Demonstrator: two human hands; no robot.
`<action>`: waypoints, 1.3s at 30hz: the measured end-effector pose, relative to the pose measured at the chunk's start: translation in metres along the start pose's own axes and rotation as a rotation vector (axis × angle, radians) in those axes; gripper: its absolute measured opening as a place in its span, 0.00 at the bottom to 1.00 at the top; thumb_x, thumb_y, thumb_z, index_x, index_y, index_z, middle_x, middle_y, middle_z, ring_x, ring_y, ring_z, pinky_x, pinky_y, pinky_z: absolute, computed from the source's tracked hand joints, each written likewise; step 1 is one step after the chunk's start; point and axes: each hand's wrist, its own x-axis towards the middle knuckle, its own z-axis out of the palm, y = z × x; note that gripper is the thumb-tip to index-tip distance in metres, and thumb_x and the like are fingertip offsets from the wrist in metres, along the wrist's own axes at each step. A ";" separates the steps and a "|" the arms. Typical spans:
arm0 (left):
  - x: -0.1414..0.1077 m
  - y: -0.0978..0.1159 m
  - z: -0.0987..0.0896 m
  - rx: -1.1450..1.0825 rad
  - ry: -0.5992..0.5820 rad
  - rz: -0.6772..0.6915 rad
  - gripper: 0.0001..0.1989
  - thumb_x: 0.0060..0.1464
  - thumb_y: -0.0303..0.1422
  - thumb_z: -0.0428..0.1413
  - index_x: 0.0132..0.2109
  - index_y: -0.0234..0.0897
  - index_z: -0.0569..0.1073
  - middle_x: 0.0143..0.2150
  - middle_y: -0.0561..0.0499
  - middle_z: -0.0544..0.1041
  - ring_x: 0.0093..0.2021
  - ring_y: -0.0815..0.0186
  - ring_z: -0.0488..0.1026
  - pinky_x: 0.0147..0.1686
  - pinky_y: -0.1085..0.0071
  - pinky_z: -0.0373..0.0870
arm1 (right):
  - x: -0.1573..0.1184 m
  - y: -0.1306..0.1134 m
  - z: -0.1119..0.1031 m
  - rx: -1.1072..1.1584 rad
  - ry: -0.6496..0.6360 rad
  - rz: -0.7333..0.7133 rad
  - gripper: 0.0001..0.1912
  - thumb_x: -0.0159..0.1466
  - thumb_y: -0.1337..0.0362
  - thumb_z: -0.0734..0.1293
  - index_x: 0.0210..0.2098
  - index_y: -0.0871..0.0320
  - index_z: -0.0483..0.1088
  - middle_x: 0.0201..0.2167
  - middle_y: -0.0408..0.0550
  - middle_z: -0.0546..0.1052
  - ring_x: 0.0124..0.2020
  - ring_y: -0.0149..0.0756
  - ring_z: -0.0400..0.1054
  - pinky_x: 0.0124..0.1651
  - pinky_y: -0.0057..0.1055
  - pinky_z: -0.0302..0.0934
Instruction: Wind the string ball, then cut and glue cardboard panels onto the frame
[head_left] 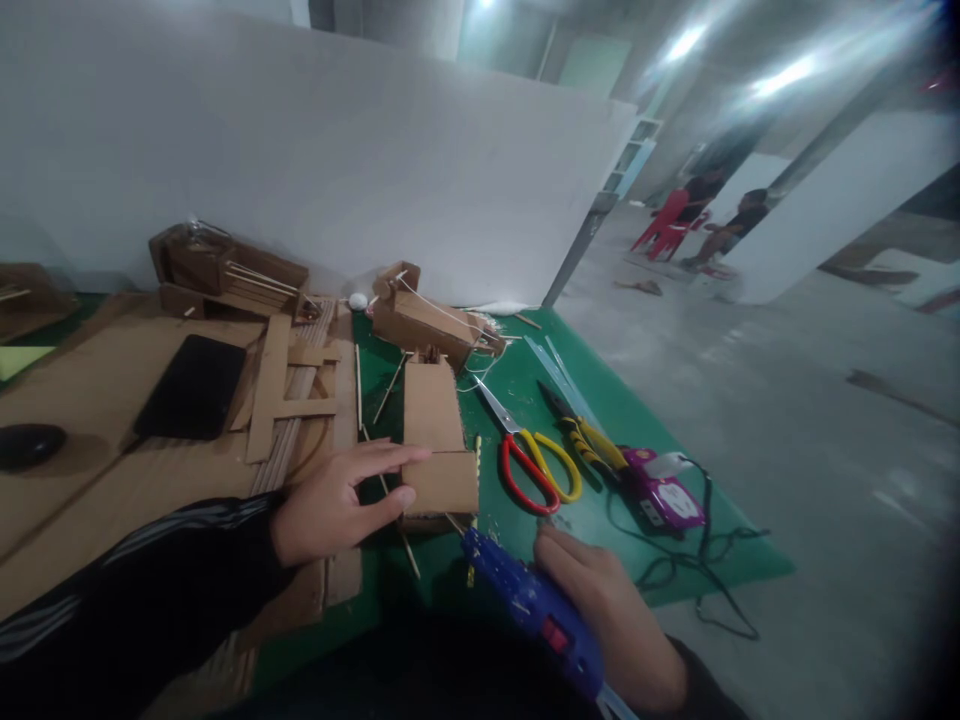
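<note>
A blue glue gun (529,600) with a red switch is held in my right hand (604,600), whose fingers wrap round it. Its nozzle points at the near edge of a cardboard piece (439,484), the front part of a small cardboard build (433,405). My left hand (341,503) rests at the left side of this piece, forefinger over its top and thumb near its left edge, with the fingers apart. Thin sticks (397,515) lie beside and under the left hand. Scissors (529,460) with red and yellow handles lie to the right of the cardboard.
Pliers (585,435), a purple power socket (664,490) with a black cord and clear glue sticks (562,375) lie on the green mat (637,400). Cardboard models (232,280) (427,325) stand by the white panel (337,150). A black tablet-like object (193,387) lies left. People sit far right.
</note>
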 end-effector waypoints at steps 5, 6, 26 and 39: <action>-0.001 0.000 0.000 0.035 0.006 0.003 0.19 0.59 0.38 0.56 0.57 0.44 0.74 0.56 0.51 0.77 0.59 0.58 0.71 0.63 0.60 0.63 | -0.002 0.002 -0.002 -0.010 -0.012 0.010 0.09 0.63 0.69 0.60 0.27 0.55 0.57 0.26 0.46 0.69 0.24 0.34 0.61 0.25 0.30 0.51; -0.001 -0.001 0.000 0.046 0.008 0.004 0.20 0.59 0.38 0.56 0.57 0.44 0.73 0.56 0.52 0.77 0.60 0.58 0.71 0.63 0.60 0.63 | -0.003 0.003 -0.002 -0.010 -0.014 0.011 0.09 0.63 0.69 0.60 0.27 0.55 0.57 0.26 0.46 0.69 0.25 0.34 0.62 0.25 0.30 0.51; -0.001 0.003 -0.002 0.131 0.038 0.098 0.19 0.59 0.34 0.55 0.57 0.43 0.73 0.54 0.50 0.79 0.58 0.59 0.73 0.63 0.60 0.63 | 0.005 -0.009 -0.007 0.123 -0.069 -0.096 0.06 0.68 0.59 0.59 0.40 0.55 0.62 0.34 0.51 0.72 0.33 0.38 0.67 0.32 0.31 0.59; -0.001 0.001 -0.002 0.119 0.021 0.104 0.19 0.60 0.35 0.55 0.58 0.43 0.72 0.55 0.52 0.78 0.59 0.60 0.72 0.64 0.62 0.62 | 0.008 -0.006 0.003 0.098 -0.030 -0.057 0.04 0.65 0.67 0.59 0.33 0.54 0.56 0.30 0.45 0.67 0.27 0.34 0.62 0.27 0.29 0.53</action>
